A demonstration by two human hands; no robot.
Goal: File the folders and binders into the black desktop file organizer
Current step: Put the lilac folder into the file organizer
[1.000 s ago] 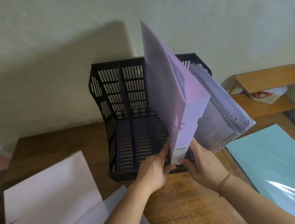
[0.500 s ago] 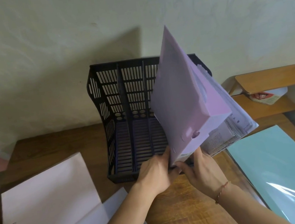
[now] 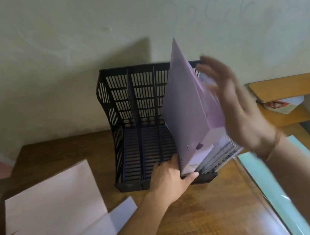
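Head view: we are seeing our left hand pinching the lilac binder's lower front corner in the black organizer's rightmost slot, tilted. Our right hand, blurred, fingers spread, is hovering beside it. Pink folders are lying left on the surface, a teal folder right; two left slots are standing open.

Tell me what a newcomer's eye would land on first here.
A tall purple binder stands tilted in the right-hand slot of the black file organizer against the wall. The left hand grips its lower front corner, while the blurred right hand is raised open beside it. A teal folder lies flat at right.
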